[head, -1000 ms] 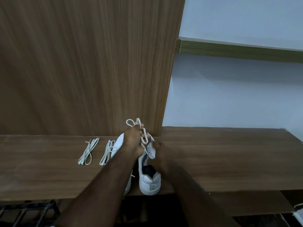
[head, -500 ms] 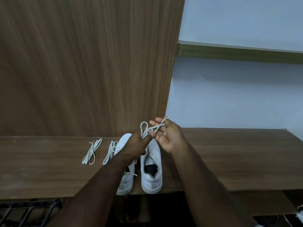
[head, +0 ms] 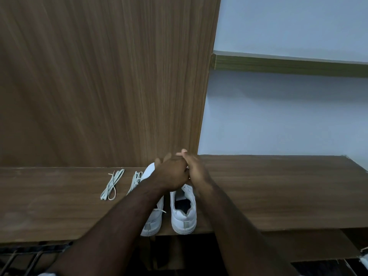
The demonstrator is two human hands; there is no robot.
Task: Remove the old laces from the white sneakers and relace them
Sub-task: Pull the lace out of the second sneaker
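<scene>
Two white sneakers stand side by side on the wooden shelf (head: 278, 196), heels toward me. The left sneaker (head: 152, 222) shows a loose lace end near its collar. The right sneaker (head: 184, 214) has an open, dark inside. My left hand (head: 171, 174) and my right hand (head: 197, 170) are pressed together above the toes of the shoes. They close around a white lace that is almost fully hidden; only a sliver shows between the palms. Two folded lace bundles lie on the shelf, one further left (head: 112, 185), one beside the left sneaker (head: 136, 179).
A tall wooden panel (head: 109, 76) rises right behind the shoes. To the right are a pale wall and a green ledge (head: 288, 65). A dark wire rack (head: 23, 259) sits below the shelf's front edge at the lower left.
The lace that was stretched between my raised hands has been gathered in. My hands have come together and dropped slightly over the shoe toes.
</scene>
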